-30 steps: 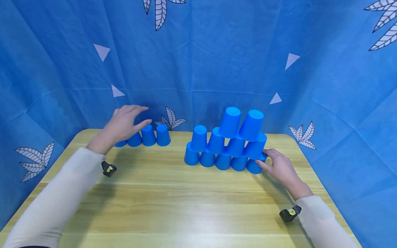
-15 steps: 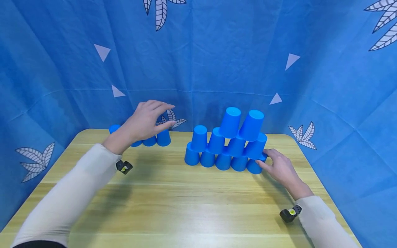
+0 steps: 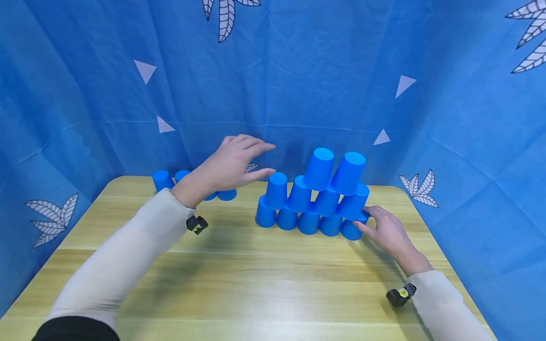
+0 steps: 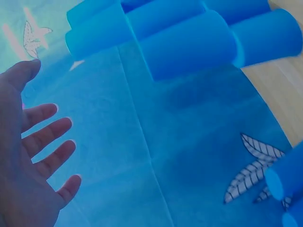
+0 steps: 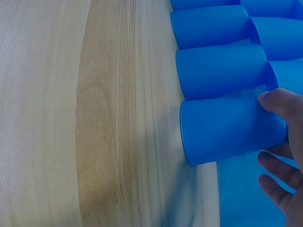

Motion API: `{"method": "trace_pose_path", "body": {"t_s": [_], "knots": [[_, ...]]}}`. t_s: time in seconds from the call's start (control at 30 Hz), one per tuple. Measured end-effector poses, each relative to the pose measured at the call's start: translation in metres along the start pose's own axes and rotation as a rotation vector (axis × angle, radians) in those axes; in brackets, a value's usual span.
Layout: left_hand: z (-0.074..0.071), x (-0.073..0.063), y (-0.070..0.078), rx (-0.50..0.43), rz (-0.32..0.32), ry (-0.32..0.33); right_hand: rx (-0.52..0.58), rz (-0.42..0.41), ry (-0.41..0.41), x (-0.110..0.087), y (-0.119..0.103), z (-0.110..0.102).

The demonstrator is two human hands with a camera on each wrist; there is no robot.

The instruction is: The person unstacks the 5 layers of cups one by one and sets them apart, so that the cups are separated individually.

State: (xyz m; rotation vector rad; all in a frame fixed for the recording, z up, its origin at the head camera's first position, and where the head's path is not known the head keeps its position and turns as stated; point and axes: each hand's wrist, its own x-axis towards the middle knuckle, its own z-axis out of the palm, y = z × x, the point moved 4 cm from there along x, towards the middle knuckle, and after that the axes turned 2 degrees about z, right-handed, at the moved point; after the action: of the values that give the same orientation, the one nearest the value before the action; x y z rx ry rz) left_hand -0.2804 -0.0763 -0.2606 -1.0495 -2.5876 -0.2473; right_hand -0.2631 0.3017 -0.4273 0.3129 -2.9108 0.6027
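Note:
Upside-down blue plastic cups form a stepped stack at the back right of the table: a bottom row of several, a second row of several, and two cups on top, one of them a top cup (image 3: 319,169). My left hand (image 3: 232,163), its fingers spread and holding nothing, hovers just left of the second row's leftmost cup (image 3: 276,192). In the left wrist view that hand (image 4: 40,142) has bare space around its fingers. With thumb in front and a finger behind, my right hand (image 3: 386,232) pinches the bottom row's rightmost cup (image 5: 227,132).
Farther left, several more upturned blue cups (image 3: 162,181) stand in a row, partly hidden by my left forearm. The wooden table (image 3: 273,284) is bounded behind and at the sides by a blue patterned cloth (image 3: 213,85).
My left hand has moved right, from over the separate row of cups to beside the stack. My right hand keeps its place at the bottom right cup. The cups look unmoved.

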Motion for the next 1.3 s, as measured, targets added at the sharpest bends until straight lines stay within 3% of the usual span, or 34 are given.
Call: {"method": "trace_pose_path", "body": {"t_s": [0.37,0.7,0.97,1.3], "knots": [[0.012,0.033,0.03,0.044,0.062,-0.039,-0.007,0.001,0.006,-0.002,0.0,-0.001],[0.022,0.058,0.05,0.093,0.044,-0.078,-0.009,-0.001,0.012,-0.002,0.001,0.0],[0.032,0.079,0.06,0.131,0.02,-0.113,-0.009,-0.004,0.016,-0.003,0.001,0.001],[0.043,0.099,0.068,0.212,0.048,-0.143,-0.002,-0.011,0.014,-0.001,0.001,0.002]]}}
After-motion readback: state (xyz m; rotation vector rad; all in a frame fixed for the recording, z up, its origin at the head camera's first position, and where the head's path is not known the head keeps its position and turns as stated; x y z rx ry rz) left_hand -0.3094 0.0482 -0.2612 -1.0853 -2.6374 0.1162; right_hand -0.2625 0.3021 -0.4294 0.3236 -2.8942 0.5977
